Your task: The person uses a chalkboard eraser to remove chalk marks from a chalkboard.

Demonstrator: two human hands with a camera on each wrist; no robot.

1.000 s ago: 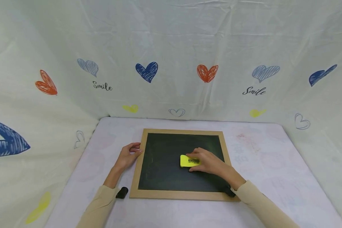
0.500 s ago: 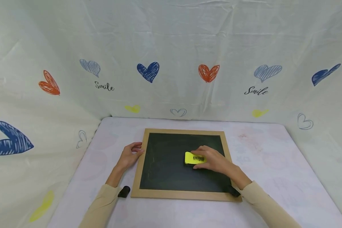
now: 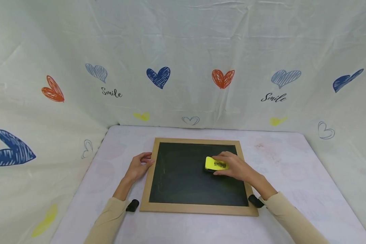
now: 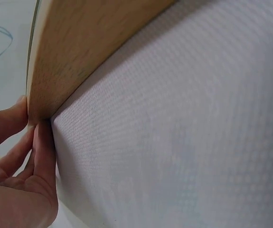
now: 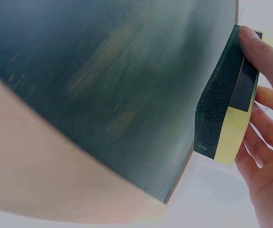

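A chalkboard [image 3: 186,176] with a light wooden frame lies on the table. My left hand [image 3: 138,166] holds its left edge; in the left wrist view the thumb is on the frame's upper edge and the other fingers are against its side, low by the tabletop. My right hand [image 3: 235,166] grips a yellow eraser [image 3: 212,163] between thumb and fingers, over the right half of the board. Dark felt [image 5: 215,104] shows along the eraser's underside in the right wrist view, and it looks raised off the board. Faint yellowish chalk smears [image 5: 103,57] mark the dark surface.
The table [image 3: 286,169] has a pale patterned cover, with bare stretches on both sides of the board. Behind it hangs a white curtain [image 3: 189,40] printed with hearts. A black device [image 3: 132,205] sits at the left wrist and another [image 3: 256,201] at the right.
My right hand has carried the eraser to the right and toward the far side of the board. My left hand keeps its hold on the frame. The camera view shifted slightly.
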